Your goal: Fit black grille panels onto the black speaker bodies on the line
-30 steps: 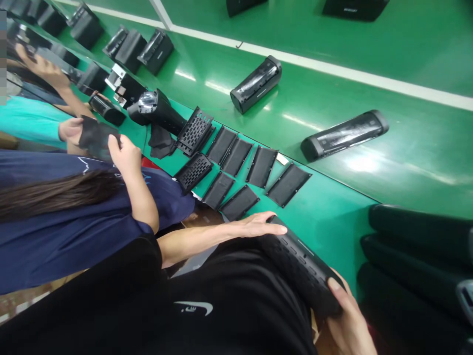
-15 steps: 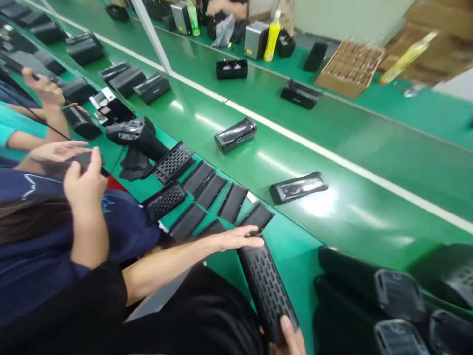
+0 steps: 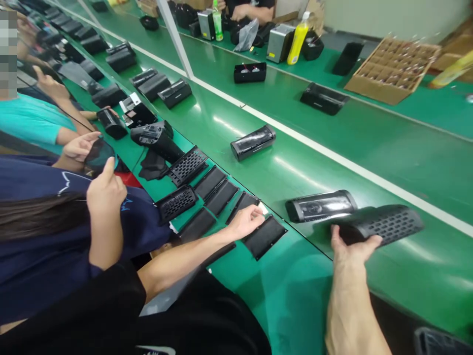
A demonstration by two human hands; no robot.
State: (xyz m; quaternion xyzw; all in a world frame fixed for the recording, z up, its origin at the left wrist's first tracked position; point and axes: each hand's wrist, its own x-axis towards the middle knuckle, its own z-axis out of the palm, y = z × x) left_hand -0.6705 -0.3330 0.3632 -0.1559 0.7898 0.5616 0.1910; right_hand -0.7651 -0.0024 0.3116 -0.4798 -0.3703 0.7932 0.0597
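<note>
My right hand (image 3: 349, 246) grips a black speaker housing (image 3: 395, 224) with a slotted grille, thumb and fingers on its near end, over the green belt. Just behind it a glossy black speaker housing (image 3: 321, 206) lies on the belt. My left hand (image 3: 246, 222) is over the worktop with its fingers curled together. Its fingertips are at a small cream piece (image 3: 263, 208); whether they pinch it is hidden. Under and beside that hand lie flat black panels (image 3: 265, 236) and another dark panel (image 3: 242, 203).
Slotted black grilles (image 3: 188, 165) and more panels lie to the left, beside a co-worker's hand (image 3: 107, 190). Another glossy housing (image 3: 253, 142) is farther up the belt (image 3: 295, 170). Dark housings (image 3: 439, 340) stand at lower right. A partitioned carton (image 3: 393, 69) sits across the line.
The slotted housing has gone from the near worktop up and right over the belt in my right hand. My left hand has left it and curled its fingers by the cream piece.
</note>
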